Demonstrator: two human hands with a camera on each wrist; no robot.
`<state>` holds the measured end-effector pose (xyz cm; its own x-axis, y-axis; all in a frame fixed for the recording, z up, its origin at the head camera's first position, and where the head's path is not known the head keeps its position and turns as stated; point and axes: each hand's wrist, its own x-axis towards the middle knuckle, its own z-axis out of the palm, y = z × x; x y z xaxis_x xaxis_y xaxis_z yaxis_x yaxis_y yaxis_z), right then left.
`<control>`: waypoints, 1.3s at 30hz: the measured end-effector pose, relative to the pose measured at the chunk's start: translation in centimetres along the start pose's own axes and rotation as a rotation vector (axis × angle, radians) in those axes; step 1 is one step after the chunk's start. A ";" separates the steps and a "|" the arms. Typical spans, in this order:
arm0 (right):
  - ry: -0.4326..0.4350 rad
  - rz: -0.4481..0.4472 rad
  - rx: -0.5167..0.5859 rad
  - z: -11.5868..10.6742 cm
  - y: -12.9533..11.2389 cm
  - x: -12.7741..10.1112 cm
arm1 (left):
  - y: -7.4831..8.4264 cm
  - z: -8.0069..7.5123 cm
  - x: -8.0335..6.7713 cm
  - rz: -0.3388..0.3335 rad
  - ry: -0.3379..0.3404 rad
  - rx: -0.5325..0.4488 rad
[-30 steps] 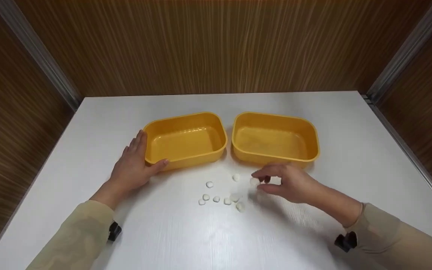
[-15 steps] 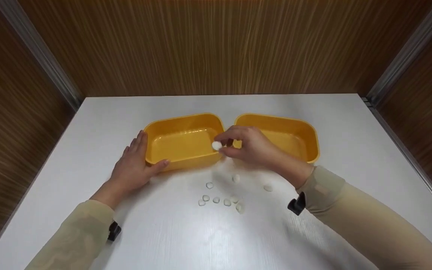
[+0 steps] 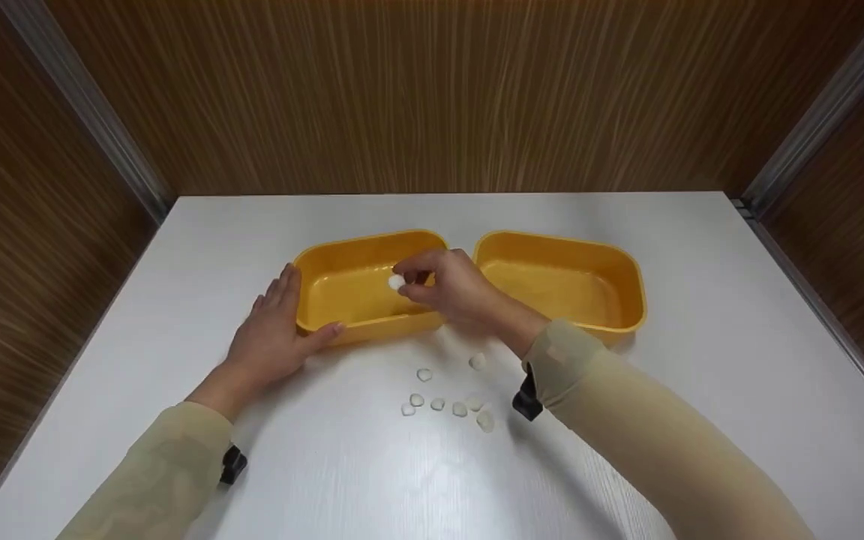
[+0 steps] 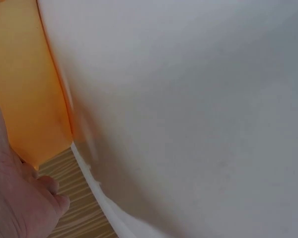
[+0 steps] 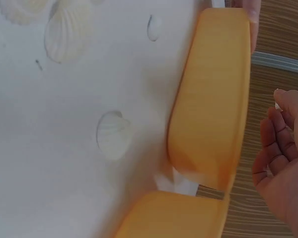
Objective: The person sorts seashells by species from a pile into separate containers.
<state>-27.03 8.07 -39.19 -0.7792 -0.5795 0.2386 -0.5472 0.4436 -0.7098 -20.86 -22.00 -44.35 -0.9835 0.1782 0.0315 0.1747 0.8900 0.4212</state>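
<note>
Two yellow plastic tubs stand side by side on the white table (image 3: 664, 247). My right hand (image 3: 406, 279) hovers over the left tub (image 3: 372, 326) and pinches a small white shell (image 3: 396, 283) between thumb and fingertips. My left hand (image 3: 282, 315) rests flat against that tub's left wall, thumb on its front wall. Several more white shells (image 3: 437, 404) lie loose on the table in front of the tubs. The right wrist view shows the left tub's outer wall (image 5: 213, 109), two shells (image 5: 114, 134) and my palm (image 5: 288, 163). The left wrist view shows the tub wall (image 4: 25, 99).
The right tub (image 3: 559, 241) holds nothing that I can see. Brown wood-grain walls close in the table at the back and both sides. My right sleeve (image 3: 627, 420) crosses the table in front of the right tub.
My right hand lifted a shell from the table and carried it left and up, from in front of the right tub to over the left tub. The left hand stayed put.
</note>
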 end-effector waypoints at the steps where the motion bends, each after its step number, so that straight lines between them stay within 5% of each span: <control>1: -0.003 0.008 -0.004 0.2 0.1 0.1 | 0.0 0.0 0.0 0.002 0.002 -0.001; 9: -0.033 0.041 -0.018 0.9 0.1 0.4 | -0.1 0.0 0.0 0.002 -0.001 0.003; 17: -0.001 0.030 -0.017 -0.9 -0.2 -1.1 | 0.0 0.0 0.0 0.014 -0.003 0.007; 29: 0.110 -0.065 -0.059 -6.0 0.2 -8.2 | -0.3 -0.3 -0.2 0.002 -0.007 -0.002; 39: 0.132 -0.011 -0.083 -7.8 2.5 -14.8 | -0.7 -0.4 -0.7 -0.001 -0.002 0.002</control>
<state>-19.21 23.13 -39.33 -0.8033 -0.4924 0.3349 -0.5752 0.4960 -0.6504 -20.35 -22.95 -44.29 -0.9836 0.1781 0.0294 0.1739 0.8909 0.4195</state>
